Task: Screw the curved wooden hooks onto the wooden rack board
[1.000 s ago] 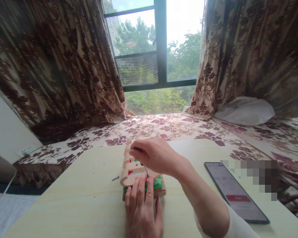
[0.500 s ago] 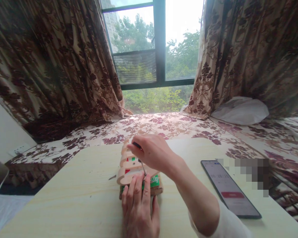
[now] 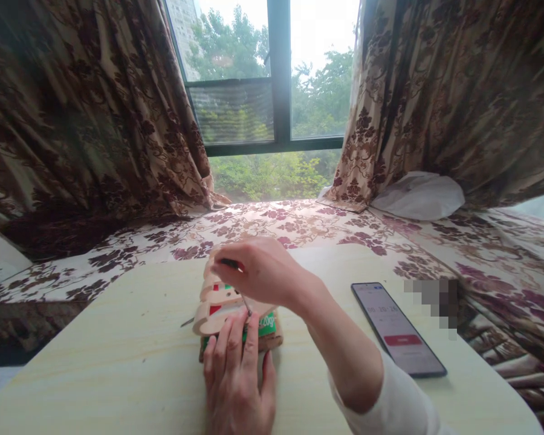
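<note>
My right hand (image 3: 258, 272) is closed round the black handle of a screwdriver (image 3: 229, 263), whose thin metal shaft slants down toward my left fingertips. Stretched fingers of my left hand (image 3: 240, 368) lie on the near end of a pale wooden piece (image 3: 202, 325) with curved, rounded parts, the thumb apart at the right. The screwdriver tip ends by the left index and middle fingers; what it meets there is too small to make out. Beneath the wood sits a green printed box (image 3: 267, 324) with a brown, cardboard-like edge. My right hand hides the wood's far part.
A phone (image 3: 399, 329) with a lit timer screen lies on the right of the pale table (image 3: 118, 362). Left of the wood is a small dark, thin object (image 3: 187, 322). Beyond the table are a floral-covered ledge (image 3: 272, 220), curtains (image 3: 163, 121) and a white bag (image 3: 419, 196).
The whole view has shifted, so the table things appear further left. My right hand has turned a little on the screwdriver, its handle now lying flatter. The left hand keeps its place on the wood.
</note>
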The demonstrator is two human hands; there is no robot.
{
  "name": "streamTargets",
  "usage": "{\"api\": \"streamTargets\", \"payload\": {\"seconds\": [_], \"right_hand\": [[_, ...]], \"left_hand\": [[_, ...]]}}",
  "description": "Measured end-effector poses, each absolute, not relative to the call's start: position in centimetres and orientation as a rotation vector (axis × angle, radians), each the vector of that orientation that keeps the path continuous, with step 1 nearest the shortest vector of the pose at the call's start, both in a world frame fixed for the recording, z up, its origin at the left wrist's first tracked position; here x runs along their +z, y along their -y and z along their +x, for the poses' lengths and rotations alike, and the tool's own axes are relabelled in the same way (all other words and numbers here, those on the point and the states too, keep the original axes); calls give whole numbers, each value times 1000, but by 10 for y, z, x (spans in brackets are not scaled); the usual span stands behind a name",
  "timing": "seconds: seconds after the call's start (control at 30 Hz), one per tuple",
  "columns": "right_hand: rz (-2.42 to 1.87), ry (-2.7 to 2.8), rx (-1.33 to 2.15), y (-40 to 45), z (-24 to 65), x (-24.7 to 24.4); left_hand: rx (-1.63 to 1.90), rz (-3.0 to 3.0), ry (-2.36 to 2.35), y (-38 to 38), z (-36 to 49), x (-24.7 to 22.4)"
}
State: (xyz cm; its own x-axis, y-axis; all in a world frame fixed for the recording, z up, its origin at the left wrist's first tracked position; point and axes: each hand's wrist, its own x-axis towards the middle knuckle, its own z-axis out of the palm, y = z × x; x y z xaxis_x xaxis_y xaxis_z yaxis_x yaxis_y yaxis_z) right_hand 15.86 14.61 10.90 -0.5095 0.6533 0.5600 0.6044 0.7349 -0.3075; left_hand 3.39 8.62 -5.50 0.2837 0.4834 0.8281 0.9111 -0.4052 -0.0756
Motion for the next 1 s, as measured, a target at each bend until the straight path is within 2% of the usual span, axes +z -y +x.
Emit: {"api": "streamTargets", "payload": {"seconds": [0.13, 0.43, 0.67, 0.9, 1.0], "right_hand": [[-1172, 2179, -11, -154, 159, 107], [-961, 2301, 114, -139, 164, 114], [-1201, 2155, 29, -148, 162, 112], [-898, 2318, 182, -133, 159, 115], [-977, 2267, 132, -139, 157, 112]], "left_hand": [[-978, -2028, 1246, -86, 33, -57], [-1027, -2025, 1250, -86, 35, -54], [-1012, -2031, 1229, -86, 35, -54], [-1028, -2007, 1231, -88, 35, -55], [-1022, -2019, 1238, -86, 35, -54]]}}
